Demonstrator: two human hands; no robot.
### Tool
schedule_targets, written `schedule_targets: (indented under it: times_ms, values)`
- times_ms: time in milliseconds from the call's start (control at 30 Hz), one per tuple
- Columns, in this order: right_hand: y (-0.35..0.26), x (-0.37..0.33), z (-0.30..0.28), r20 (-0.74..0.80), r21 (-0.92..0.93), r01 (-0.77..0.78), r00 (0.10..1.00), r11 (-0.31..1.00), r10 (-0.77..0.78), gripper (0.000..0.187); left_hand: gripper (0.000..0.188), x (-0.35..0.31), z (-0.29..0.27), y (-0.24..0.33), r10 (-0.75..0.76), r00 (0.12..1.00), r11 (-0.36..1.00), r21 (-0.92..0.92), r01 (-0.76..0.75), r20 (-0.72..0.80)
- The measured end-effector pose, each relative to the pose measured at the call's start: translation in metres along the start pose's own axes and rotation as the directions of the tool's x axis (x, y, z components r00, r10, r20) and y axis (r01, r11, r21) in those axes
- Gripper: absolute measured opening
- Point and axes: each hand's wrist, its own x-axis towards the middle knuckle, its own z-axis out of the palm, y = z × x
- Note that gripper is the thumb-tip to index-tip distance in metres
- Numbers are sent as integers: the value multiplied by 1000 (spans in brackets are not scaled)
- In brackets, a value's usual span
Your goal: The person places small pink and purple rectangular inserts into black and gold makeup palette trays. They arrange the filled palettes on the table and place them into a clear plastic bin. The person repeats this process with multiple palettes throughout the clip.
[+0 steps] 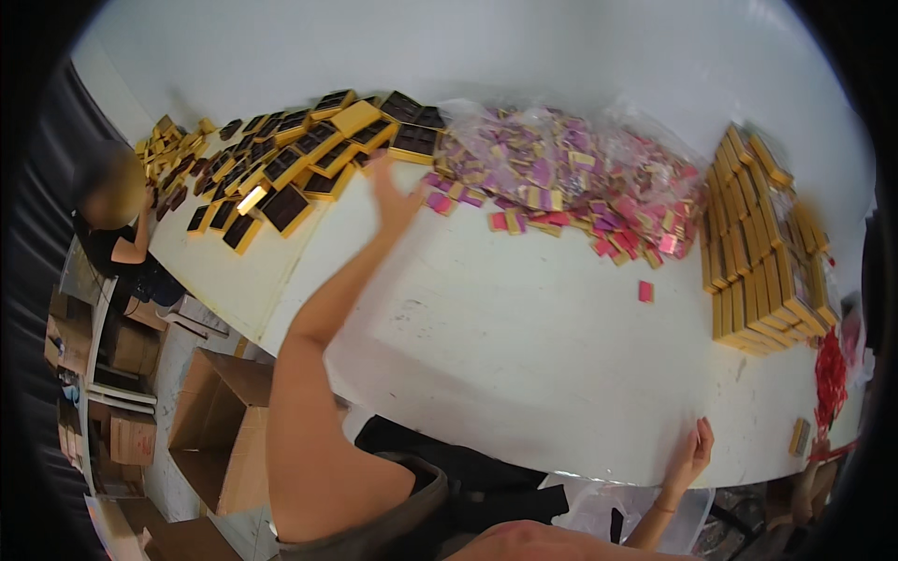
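My left hand (395, 198) is stretched far across the white table (524, 355), its thumb apart from its fingers. Its fingertips are beside the near edge of a pile of gold boxes with dark compartment trays (318, 140). One such box (414, 141) lies just beyond the hand. Small pink, purple and gold wrapped pieces (449, 192) lie close to the thumb. Over the table's front edge, my right hand (692, 455) hangs with loosely bent fingers and nothing visible in it.
Clear plastic bags (524, 140) spill more small pieces along the back. Stacked gold boxes (762, 252) stand at the right, near red shredded filler (830, 374). Another person (117, 224) works at the far left. An open cardboard box (220, 421) is on the floor.
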Motion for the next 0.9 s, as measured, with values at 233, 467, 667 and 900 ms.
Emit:
schedule_targets:
  times_ms: [233,467,667,900]
  values:
    - [-94,24,153,425,35,211,882,977,-206,25,77,-53,-190,-137,-502,838,768,554,321,211]
    - [-252,-17,440,658,493,631,180,599,-731,33,50,-93,-273,-13,-227,830,972,177,157,509]
    - [-290,-19,680,652,380,884,-47,272,-757,47,56,-57,-258,-126,-310,911,888,424,177,271]
    - [-306,-82,684,631,351,896,-12,272,-776,26,38,-54,-290,-142,-213,904,905,423,40,370]
